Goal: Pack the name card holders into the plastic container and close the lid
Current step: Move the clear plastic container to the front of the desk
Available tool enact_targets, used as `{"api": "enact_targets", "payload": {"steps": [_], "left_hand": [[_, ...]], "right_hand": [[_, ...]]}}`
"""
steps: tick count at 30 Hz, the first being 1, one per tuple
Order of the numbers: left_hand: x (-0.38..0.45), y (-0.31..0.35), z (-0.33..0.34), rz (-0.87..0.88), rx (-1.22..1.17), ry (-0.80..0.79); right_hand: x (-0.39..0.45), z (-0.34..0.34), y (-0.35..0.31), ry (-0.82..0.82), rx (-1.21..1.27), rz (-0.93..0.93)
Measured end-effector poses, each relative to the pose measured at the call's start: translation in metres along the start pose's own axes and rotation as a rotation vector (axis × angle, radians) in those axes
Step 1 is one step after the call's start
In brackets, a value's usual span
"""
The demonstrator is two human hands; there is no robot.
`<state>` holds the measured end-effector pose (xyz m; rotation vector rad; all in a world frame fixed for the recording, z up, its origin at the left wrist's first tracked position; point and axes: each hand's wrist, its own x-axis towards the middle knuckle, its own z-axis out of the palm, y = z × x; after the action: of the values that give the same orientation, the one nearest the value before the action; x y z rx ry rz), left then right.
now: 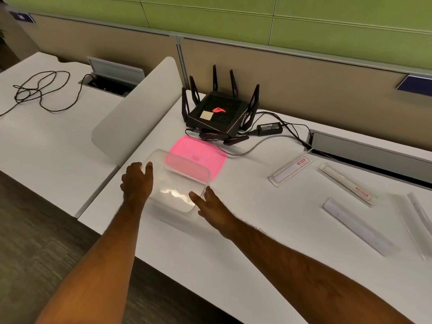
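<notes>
An empty clear plastic container [180, 176] sits on the white desk [245, 230], near its left edge. Its pink lid [198, 155] lies flat just behind it, partly seen through the clear wall. My left hand [136, 181] rests against the container's left side, thumb up at the rim. My right hand [208, 202] touches the container's near right corner with fairly straight fingers. Several clear name card holders lie to the right: one with a red label [289, 170], a long one [348, 184], a white-backed one [355, 225] and one at the frame's edge [418, 220].
A black router [218, 113] with upright antennas stands behind the lid, with its power brick [268, 128] and cables trailing right to a cable tray [364, 148]. A curved white divider [138, 111] borders the desk's left side. Another desk with a loose cable [39, 90] lies beyond it.
</notes>
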<state>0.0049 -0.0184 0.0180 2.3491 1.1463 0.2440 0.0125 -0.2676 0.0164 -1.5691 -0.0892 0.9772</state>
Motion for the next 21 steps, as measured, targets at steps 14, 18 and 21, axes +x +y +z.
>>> {"api": "enact_targets", "payload": {"steps": [14, 18, 21], "left_hand": [[-0.048, 0.063, 0.018, 0.055, -0.344, 0.040], [-0.071, 0.087, 0.031, 0.036, -0.449, 0.030], [-0.087, 0.106, 0.041, 0.062, -0.499, 0.022]], "right_hand": [[-0.053, -0.092, -0.014, 0.230, 0.165, -0.123], [-0.074, -0.121, -0.011, 0.303, 0.157, -0.118], [-0.093, -0.145, -0.006, 0.338, 0.188, -0.136]]}}
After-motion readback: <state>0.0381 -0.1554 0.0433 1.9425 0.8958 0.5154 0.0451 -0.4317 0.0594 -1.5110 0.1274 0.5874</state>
